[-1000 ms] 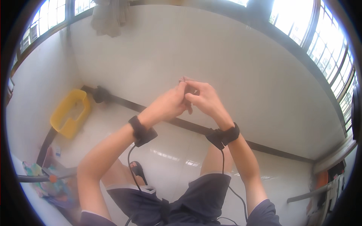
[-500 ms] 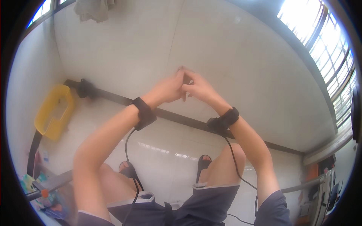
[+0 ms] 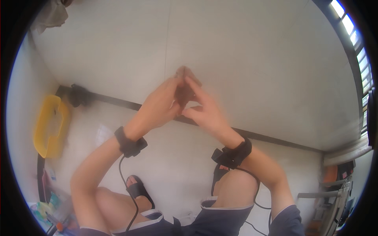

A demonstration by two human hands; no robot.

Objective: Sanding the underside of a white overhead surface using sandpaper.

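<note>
My left hand (image 3: 160, 101) and my right hand (image 3: 208, 112) are raised in front of me, before the pale wall. Their fingers stretch upward and lean together, meeting near the tips like a tent. The right thumb points across toward the left hand, with a gap under the fingers. The space between the palms is shaded and slightly blurred, and no object can be made out in it. A black strapped device with a cable is on the left wrist (image 3: 130, 142) and another on the right wrist (image 3: 233, 153).
A pale wall (image 3: 252, 70) rises ahead, with a dark baseboard (image 3: 275, 142) along the light floor (image 3: 173, 157). At left are a yellow plastic frame (image 3: 42, 131) and a dark object (image 3: 78, 95). A metal rack (image 3: 334, 200) stands at right, below a barred window (image 3: 362, 59).
The view has shifted, so the window shows less. Both hands have come slightly lower and nearer, still meeting at the fingers. The knees and feet have shifted a little.
</note>
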